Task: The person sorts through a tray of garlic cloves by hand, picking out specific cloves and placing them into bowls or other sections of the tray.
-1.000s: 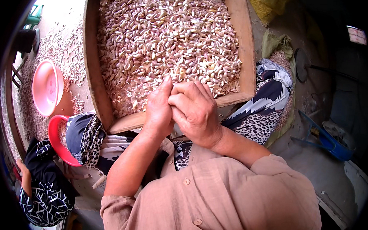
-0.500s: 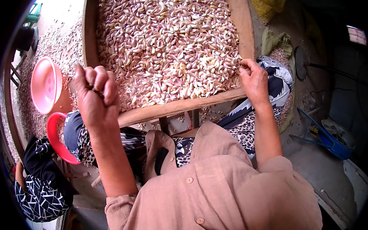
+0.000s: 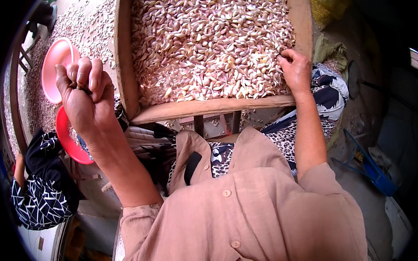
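A wooden tray (image 3: pixel 219 106) full of pinkish-white garlic cloves (image 3: pixel 208 46) lies in front of me. Left of the tray, my left hand (image 3: pixel 87 97) is raised with the palm side up and the fingers curled in. Something small and dark shows between its fingers, too hidden to name. Over the tray's right side, my right hand (image 3: pixel 297 73) is bent at the cloves, thumb and fingers drawn together. What its fingertips hold, if anything, is hidden. A pink basin (image 3: pixel 53 72) stands behind my left hand, and a red basin (image 3: pixel 65 143) is below it, beside my leg.
Many loose cloves (image 3: pixel 90 25) cover the floor at the far left. Another person's patterned clothing (image 3: pixel 42 200) shows at the lower left. On the right are a yellow sack (image 3: pixel 330 10), a greenish sack (image 3: pixel 323 49) and a blue container (image 3: pixel 379 177).
My left hand has moved left, away from the tray's rim toward the pink basin, still closed. My right hand stays at the tray's right side. The whole view has shifted somewhat.
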A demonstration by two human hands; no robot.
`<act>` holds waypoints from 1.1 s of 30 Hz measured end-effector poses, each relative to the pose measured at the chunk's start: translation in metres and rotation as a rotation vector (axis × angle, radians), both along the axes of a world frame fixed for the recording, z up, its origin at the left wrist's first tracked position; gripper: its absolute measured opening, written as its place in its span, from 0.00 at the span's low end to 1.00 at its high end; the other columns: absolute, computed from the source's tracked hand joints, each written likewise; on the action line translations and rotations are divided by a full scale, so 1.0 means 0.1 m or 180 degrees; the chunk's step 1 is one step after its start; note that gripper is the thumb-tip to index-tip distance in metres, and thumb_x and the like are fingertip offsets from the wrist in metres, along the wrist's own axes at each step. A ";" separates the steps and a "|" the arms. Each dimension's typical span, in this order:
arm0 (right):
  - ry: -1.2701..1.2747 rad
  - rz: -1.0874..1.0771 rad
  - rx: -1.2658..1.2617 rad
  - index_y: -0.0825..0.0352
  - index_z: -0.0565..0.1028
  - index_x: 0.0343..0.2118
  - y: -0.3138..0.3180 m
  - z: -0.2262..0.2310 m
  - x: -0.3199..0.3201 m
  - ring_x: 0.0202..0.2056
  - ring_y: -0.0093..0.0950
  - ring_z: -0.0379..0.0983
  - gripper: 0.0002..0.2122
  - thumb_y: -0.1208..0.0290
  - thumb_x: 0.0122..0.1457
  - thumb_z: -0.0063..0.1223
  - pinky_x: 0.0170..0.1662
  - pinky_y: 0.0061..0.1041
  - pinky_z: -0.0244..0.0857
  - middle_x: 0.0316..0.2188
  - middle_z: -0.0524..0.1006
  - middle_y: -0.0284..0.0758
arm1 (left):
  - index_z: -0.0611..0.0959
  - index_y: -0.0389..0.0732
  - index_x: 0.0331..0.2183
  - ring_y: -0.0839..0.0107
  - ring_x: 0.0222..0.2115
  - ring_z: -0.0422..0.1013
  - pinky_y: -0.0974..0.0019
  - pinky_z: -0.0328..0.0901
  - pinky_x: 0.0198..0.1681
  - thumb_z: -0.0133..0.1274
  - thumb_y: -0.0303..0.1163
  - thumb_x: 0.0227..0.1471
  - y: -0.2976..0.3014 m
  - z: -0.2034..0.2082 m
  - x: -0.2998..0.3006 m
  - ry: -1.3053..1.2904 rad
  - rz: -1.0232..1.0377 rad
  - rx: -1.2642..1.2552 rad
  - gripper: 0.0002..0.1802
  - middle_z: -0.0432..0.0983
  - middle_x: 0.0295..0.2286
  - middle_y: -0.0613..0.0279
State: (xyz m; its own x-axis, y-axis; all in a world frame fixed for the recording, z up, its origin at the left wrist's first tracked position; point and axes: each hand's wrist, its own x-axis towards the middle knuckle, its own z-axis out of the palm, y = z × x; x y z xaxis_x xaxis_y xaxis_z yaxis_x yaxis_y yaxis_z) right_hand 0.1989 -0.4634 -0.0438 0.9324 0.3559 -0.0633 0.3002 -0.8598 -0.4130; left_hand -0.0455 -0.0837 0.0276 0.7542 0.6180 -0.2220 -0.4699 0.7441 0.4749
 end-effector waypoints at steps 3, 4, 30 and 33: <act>-0.0137 0.0132 0.0166 0.67 0.85 0.33 -0.05 0.00 0.00 0.32 0.37 0.83 0.07 0.71 0.54 0.63 0.39 0.32 0.74 0.30 0.84 0.43 | 0.65 0.45 0.22 0.73 0.17 0.56 0.74 0.48 0.13 0.42 0.44 0.71 0.05 0.06 -0.04 -0.0049 0.0060 -0.0050 0.24 0.60 0.19 0.67; -0.0065 0.0114 0.0186 0.67 0.85 0.33 -0.05 0.00 -0.02 0.31 0.37 0.82 0.07 0.71 0.54 0.63 0.39 0.32 0.74 0.30 0.84 0.43 | 0.65 0.45 0.22 0.73 0.17 0.56 0.74 0.48 0.13 0.42 0.44 0.71 0.07 0.07 -0.06 -0.0071 0.0064 -0.0047 0.24 0.59 0.19 0.67; 0.0120 0.1614 -0.0718 0.63 0.83 0.31 0.49 0.14 -0.77 0.33 0.40 0.79 0.07 0.68 0.50 0.61 0.38 0.38 0.73 0.31 0.79 0.37 | 0.65 0.45 0.23 0.73 0.18 0.57 0.75 0.49 0.14 0.45 0.43 0.70 0.06 0.08 -0.05 -0.0083 -0.0054 0.0079 0.22 0.59 0.19 0.67; 0.0254 0.1572 -0.0675 0.62 0.83 0.31 0.49 0.14 -0.75 0.34 0.40 0.79 0.07 0.69 0.50 0.61 0.40 0.39 0.73 0.31 0.78 0.38 | 0.63 0.45 0.23 0.73 0.18 0.57 0.75 0.48 0.15 0.48 0.43 0.69 0.03 0.10 -0.02 0.0006 -0.0110 0.0049 0.24 0.58 0.19 0.66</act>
State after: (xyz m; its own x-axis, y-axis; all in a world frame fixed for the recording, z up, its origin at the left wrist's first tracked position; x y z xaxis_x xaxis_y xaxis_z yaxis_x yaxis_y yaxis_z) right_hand 0.1236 -0.4141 -0.0294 0.6468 0.7221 -0.2453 0.6643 -0.6915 -0.2838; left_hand -0.0477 -0.0810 0.0372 0.7747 0.5949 -0.2142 -0.4432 0.7525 0.4872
